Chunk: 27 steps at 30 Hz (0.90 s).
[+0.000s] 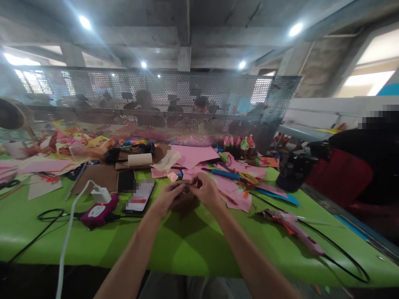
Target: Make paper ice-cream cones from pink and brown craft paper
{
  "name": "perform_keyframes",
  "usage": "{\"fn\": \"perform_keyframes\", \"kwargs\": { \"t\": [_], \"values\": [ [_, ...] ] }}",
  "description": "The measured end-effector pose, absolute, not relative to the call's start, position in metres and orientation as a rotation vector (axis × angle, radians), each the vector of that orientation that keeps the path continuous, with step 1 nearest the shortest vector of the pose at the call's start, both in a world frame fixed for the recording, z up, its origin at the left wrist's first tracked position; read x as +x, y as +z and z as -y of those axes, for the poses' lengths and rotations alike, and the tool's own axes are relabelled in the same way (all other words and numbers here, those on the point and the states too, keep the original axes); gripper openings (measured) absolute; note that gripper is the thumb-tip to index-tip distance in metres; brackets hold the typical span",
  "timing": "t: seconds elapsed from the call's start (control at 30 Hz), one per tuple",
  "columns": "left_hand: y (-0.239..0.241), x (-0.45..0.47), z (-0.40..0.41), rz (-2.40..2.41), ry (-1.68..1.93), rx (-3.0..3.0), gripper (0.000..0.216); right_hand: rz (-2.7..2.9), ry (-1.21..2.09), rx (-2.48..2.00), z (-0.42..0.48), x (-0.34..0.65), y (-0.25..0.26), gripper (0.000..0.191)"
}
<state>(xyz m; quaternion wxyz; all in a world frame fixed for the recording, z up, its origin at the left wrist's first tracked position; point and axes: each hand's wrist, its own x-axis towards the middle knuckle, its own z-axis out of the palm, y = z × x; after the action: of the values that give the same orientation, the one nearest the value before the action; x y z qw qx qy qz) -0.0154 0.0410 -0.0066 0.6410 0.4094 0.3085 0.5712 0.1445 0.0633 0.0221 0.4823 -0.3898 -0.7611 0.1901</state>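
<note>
My left hand [169, 197] and my right hand [205, 190] meet above the green table, fingers pinched together. Between and just below the fingertips is a dark brown piece [183, 202], perhaps paper or card; its exact shape is blurred and partly covered by my fingers. Both hands appear to grip its upper edge. Pink paper sheets [193, 157] lie just beyond my hands. To the right of them rests a pink glue gun [301, 234] with a black cord. A phone with a lit screen [141, 197] lies left of my left hand.
A purple power strip [99, 211] with a white charger [100, 195] and cables occupies the left. Paper scraps [75, 143], a cardboard roll [140, 160] and a blue-handled tool [226, 173] lie farther back. A perforated metal screen [174, 95] stands behind; a person sits at right.
</note>
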Motion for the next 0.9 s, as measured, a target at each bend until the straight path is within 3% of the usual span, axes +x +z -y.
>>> {"fn": "perform_keyframes", "kwargs": {
  "t": [0.37, 0.9],
  "values": [
    [-0.010, -0.015, -0.043, -0.792, 1.462, 0.920, 0.043, 1.801, 0.609, -0.893, -0.064, 0.146, 0.022, 0.011],
    [-0.008, -0.015, -0.045, -0.806, 1.492, 0.926, 0.044, 1.476, 1.110, -0.799, -0.063, 0.140, 0.031, 0.040]
  ]
}}
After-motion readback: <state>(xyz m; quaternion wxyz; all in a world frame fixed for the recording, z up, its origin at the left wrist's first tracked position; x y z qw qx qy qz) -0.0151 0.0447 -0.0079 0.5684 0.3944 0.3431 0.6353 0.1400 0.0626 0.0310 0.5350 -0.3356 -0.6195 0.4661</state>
